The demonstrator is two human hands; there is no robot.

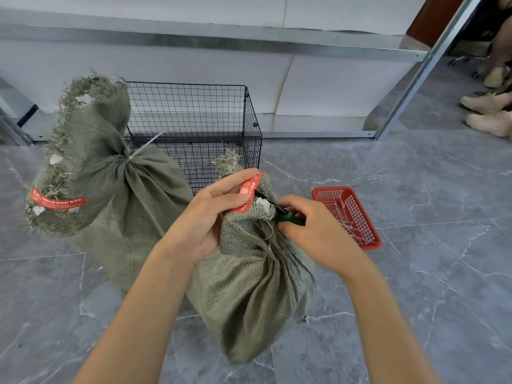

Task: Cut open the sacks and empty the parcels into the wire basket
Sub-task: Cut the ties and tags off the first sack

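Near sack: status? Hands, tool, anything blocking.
Left hand holds top flap of near sack. Right hand grips green-handled cutter at gathered neck; sack not yet open. Wire basket behind, no parcels visible. Second sack zip-tied beside it; nothing blocking.

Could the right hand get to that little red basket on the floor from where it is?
Probably yes. The red basket lies on the floor just beyond the right hand, nothing between them. The hand grips a green-handled tool at the neck of the near sack, so it must leave that first.
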